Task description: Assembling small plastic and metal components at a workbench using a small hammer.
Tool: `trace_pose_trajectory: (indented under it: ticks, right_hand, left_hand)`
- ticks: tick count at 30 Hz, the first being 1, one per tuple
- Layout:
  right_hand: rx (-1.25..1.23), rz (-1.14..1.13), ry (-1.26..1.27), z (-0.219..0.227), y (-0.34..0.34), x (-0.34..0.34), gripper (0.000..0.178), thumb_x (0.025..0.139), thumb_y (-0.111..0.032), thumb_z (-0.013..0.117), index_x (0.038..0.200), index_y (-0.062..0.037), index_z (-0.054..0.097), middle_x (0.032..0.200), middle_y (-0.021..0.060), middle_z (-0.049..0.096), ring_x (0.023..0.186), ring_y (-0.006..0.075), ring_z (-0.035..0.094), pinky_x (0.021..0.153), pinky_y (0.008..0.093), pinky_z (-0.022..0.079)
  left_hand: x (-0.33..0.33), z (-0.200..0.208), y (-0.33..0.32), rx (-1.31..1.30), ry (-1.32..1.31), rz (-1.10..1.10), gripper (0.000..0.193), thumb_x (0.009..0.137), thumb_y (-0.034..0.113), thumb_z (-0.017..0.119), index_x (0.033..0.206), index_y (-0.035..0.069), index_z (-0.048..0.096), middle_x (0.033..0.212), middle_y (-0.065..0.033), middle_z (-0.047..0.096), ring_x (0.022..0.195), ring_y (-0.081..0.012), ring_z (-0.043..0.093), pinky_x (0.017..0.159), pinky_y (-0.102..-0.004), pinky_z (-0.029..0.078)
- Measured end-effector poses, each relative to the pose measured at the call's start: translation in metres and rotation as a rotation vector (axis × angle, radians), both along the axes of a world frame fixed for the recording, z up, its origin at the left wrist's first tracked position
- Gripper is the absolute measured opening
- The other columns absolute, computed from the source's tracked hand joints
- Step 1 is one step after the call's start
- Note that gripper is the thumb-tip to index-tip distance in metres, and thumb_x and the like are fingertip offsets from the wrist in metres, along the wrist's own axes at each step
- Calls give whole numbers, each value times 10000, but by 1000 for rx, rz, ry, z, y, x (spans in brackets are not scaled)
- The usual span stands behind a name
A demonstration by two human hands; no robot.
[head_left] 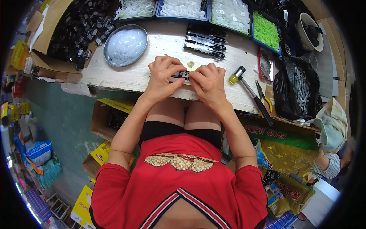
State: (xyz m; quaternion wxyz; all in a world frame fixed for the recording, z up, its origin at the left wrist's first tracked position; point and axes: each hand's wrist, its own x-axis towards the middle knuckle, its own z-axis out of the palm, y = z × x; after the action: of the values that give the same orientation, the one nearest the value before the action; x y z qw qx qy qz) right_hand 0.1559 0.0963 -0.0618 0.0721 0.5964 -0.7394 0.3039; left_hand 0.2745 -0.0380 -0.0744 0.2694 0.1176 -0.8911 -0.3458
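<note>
Both hands meet at the table's front edge over a small black part with a shiny metal strip [180, 74], much of it hidden by my fingers. My left hand [163, 76] pinches its left end between thumb and forefinger. At its right end, the fingertips of my right hand [209, 82] are pressed together on it. Just beyond lie several similar black and silver parts [206, 42], stacked in a row. A round metal dish [126, 45] of whitish, translucent stuff stands to the left. Right of my right hand rests a hammer [249, 91] with a yellow and black head.
Trays of white pieces [182, 8] and green pieces [266, 31] line the back. A carton [57, 70] of black parts stands left. Pliers [263, 93], a black bag of screws [301, 87] and a beige tub [310, 32] sit right. Cartons [101, 128] stand below the table.
</note>
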Motion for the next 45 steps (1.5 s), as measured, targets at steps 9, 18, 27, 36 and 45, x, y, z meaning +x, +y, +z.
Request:
trace_pose_trajectory:
  ticks: [9, 18, 27, 36, 45]
  right_hand:
    - [-63, -22, -134, 5, 12, -9, 102, 720, -112, 637, 820, -132, 630, 772, -15, 521, 763, 172, 471, 711, 339, 281]
    - [-28, 34, -123, -5, 12, -5, 139, 705, -115, 624, 838, -150, 638, 833, -13, 510, 828, 187, 451, 720, 370, 274]
    - [-38, 31, -105, -5, 12, -8, 155, 709, -95, 604, 850, -150, 634, 840, -4, 512, 841, 193, 449, 725, 373, 276]
    - [-148, -210, -152, 14, 60, -62, 120, 738, -85, 616, 850, -124, 637, 833, -2, 530, 823, 187, 476, 722, 352, 299]
    - [-92, -367, -182, 13, 121, -96, 96, 763, -90, 601, 851, -99, 640, 815, 21, 548, 825, 201, 515, 699, 336, 325]
  left_hand:
    - [-6, 6, -2, -56, -94, -46, 239, 631, 174, 662, 861, 112, 644, 928, -17, 540, 952, -209, 435, 818, -353, 278]
    - [-10, 15, -5, -107, -219, -127, 242, 651, 177, 673, 878, 103, 629, 922, -34, 529, 909, -209, 450, 787, -351, 287]
    - [-12, 24, -4, -169, -235, -147, 219, 684, 149, 687, 883, 96, 610, 920, -32, 530, 916, -205, 463, 798, -338, 289]
    - [-58, 74, 2, -611, -692, -343, 155, 660, 203, 657, 761, 90, 624, 782, -59, 538, 842, -237, 482, 766, -374, 306]
    - [-261, 68, 44, -524, -146, -308, 95, 670, 125, 589, 705, 55, 643, 806, -112, 614, 839, -305, 564, 703, -434, 391]
